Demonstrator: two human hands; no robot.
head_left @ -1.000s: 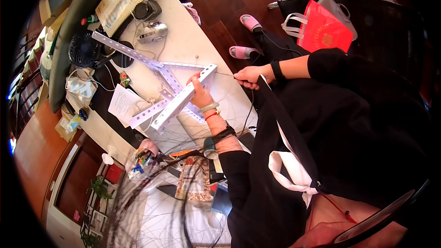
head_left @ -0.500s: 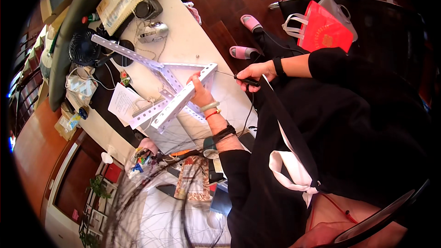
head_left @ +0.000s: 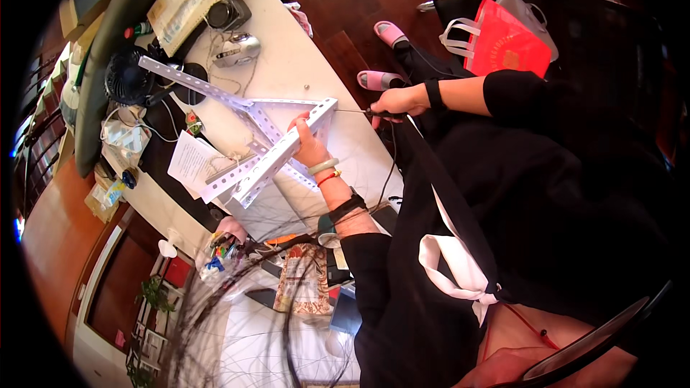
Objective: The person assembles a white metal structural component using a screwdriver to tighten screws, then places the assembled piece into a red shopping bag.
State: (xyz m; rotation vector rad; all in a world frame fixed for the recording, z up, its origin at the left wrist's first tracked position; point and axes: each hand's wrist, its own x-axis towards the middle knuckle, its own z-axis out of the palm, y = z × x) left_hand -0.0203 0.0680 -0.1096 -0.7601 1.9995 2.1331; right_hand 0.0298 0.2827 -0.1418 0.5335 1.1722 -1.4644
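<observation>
My left hand (head_left: pixel 309 145) is wrapped around a bar of a white perforated metal frame (head_left: pixel 267 165), which has several angle bars joined at slants above the table. My right hand (head_left: pixel 397 104) is closed on the dark handle of a screwdriver (head_left: pixel 351 111). Its thin shaft points left and reaches the upper right end of the bar that my left hand holds. Whether the tip sits in a screw is too small to make out. Beneath the frame, a pale box-like block and a printed paper sheet (head_left: pixel 192 164) lie partly covered.
On the white table (head_left: pixel 287 50) are a silver device (head_left: pixel 237 50), a black fan (head_left: pixel 128 75), a patterned packet (head_left: pixel 302 280) and loose clutter. A red bag (head_left: pixel 507 39) rests at the upper right. Strands of hair cross the lower left view.
My right hand has turned on the screwdriver handle, its knuckles now rolled over the top. My left hand and the frame keep nearly the same place.
</observation>
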